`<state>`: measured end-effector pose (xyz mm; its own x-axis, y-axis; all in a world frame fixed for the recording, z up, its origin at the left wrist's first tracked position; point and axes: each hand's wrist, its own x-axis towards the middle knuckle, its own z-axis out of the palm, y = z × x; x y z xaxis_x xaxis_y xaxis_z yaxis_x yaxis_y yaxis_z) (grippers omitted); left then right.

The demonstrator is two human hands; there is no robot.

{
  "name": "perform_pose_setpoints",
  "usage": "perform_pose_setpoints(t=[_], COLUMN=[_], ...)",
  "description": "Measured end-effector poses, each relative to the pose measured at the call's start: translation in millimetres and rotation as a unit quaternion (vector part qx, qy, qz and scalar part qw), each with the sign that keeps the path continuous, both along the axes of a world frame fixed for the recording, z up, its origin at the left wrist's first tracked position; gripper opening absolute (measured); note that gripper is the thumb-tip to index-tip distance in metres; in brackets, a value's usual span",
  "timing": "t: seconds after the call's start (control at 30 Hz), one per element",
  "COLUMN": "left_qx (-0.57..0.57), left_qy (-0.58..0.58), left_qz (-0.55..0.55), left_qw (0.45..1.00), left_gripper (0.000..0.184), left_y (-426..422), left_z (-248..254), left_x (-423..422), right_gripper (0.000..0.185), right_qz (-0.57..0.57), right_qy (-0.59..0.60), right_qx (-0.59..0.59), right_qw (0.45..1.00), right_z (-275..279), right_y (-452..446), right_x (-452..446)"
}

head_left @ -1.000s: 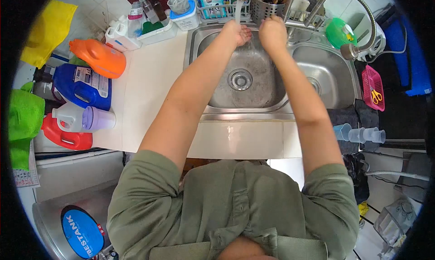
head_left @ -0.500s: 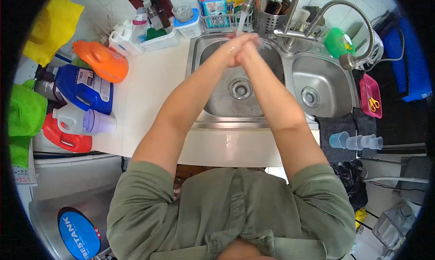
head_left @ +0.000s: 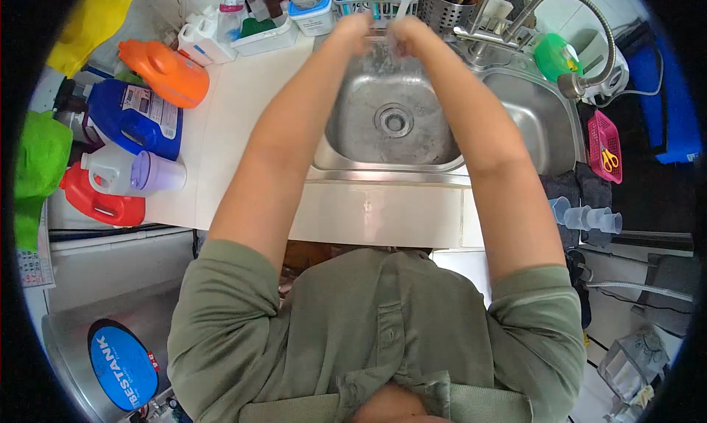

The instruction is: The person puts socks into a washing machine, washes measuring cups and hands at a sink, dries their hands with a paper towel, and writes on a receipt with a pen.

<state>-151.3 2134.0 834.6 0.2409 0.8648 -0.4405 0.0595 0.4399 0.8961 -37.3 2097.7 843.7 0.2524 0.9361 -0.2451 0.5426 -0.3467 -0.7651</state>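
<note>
Over the back of the large steel sink basin (head_left: 394, 154), both hands are raised and apart from each other. My left hand (head_left: 353, 32) is left of the running water (head_left: 404, 4), its fingers blurred by motion. Close to the falling stream is my right hand (head_left: 409, 37), also smeared, and water drops fall into the basin below it. No held thing is visible in either hand. The steel faucet (head_left: 471, 34) stands behind the basin, its spout partly cut off at the top of the view.
A smaller basin (head_left: 526, 106) and a coiled spray hose (head_left: 607, 47) are at the right. Along the left counter stand an orange jug (head_left: 166, 73), a blue jug (head_left: 136, 121) and a lilac cup (head_left: 158, 172). A pink basket (head_left: 605, 147) with yellow scissors is farther right.
My hands were clasped together under the stream and are now separated, left hand to the left, right hand to the right. The whole scene has shifted slightly upward in view.
</note>
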Motion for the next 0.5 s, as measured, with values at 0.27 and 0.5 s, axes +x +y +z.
perform_pose_setpoints(t=[0.27, 0.5], left_qx=[-0.178, -0.114], left_qy=[-0.172, -0.141], left_qz=[-0.11, -0.201], left_qw=[0.963, 0.963], left_gripper=[0.039, 0.026], left_y=[-39.8, -24.5], left_z=[-13.1, -12.3], left_x=[5.7, 56.1], right_gripper=[0.021, 0.013], right_qz=[0.147, 0.245], right_qy=[0.56, 0.209], right_qx=[-0.093, -0.293], right_qw=[0.81, 0.9], right_z=[-14.7, 15.7], right_y=[39.9, -111.9], right_x=[44.5, 58.7])
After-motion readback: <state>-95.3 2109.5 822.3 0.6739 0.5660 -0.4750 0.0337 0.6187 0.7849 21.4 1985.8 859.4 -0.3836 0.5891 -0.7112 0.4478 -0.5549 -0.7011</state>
